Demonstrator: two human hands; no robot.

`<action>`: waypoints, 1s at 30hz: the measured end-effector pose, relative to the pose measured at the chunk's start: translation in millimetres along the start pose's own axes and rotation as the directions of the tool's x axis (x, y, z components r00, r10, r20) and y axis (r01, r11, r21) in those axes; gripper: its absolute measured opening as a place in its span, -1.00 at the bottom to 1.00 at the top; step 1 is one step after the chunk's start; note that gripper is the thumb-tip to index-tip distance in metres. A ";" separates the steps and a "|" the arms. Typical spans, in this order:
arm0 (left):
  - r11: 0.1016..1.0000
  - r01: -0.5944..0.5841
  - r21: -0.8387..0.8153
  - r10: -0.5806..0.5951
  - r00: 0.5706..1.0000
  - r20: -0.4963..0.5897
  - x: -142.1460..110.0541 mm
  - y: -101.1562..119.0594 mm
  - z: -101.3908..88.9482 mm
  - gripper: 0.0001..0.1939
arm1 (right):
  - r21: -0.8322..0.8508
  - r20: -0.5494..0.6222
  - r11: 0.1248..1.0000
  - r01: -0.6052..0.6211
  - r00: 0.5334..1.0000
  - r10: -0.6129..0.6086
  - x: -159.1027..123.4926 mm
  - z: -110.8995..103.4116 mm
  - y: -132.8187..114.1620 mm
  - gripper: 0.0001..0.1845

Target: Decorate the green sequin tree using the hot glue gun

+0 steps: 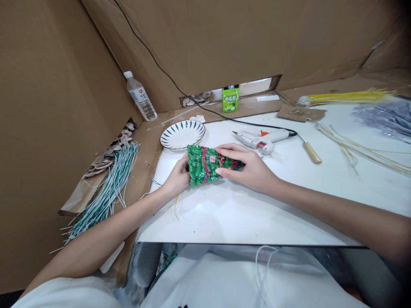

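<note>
A small green tinsel Christmas tree (197, 167) with red trim and a little pink square on its side is held lying sideways above the white table (224, 218). My left hand (178, 173) grips it at the wide base, with the fingertips partly hidden behind it. Wrapped over the narrow end is my right hand (245, 164), thumb and fingers on either side, covering most of the tip. Just beyond the right hand lies a white glue gun (265, 139) with an orange-red piece on it.
Behind the tree sits a striped plate (182, 136). A wooden-handled tool (311, 152) rests at the right, near yellow stems (346, 97). Green and white stems (109, 188) lie at the left. A water bottle (141, 98) and green packet (230, 100) stand by the cardboard walls. A black cord (167, 79) crosses behind.
</note>
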State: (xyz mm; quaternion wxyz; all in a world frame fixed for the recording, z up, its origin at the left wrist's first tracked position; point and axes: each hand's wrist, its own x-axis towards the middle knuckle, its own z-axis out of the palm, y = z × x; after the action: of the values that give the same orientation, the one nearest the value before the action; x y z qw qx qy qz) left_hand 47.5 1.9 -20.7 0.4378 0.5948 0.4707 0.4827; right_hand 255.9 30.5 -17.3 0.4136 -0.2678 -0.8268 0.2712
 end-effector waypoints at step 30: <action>0.999 0.041 -0.021 -0.041 0.999 -0.028 -1.3 -3.4 3.6 -0.70 | 0.069 -0.012 0.997 -0.043 0.999 0.044 2.8 0.0 0.7 -0.50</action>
State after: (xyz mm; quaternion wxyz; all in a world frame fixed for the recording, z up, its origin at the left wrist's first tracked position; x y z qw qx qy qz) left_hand 50.5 0.9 -24.8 0.4469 0.5738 0.4839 0.4868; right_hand 254.6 32.8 -16.2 0.4222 -0.2734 -0.8082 0.3064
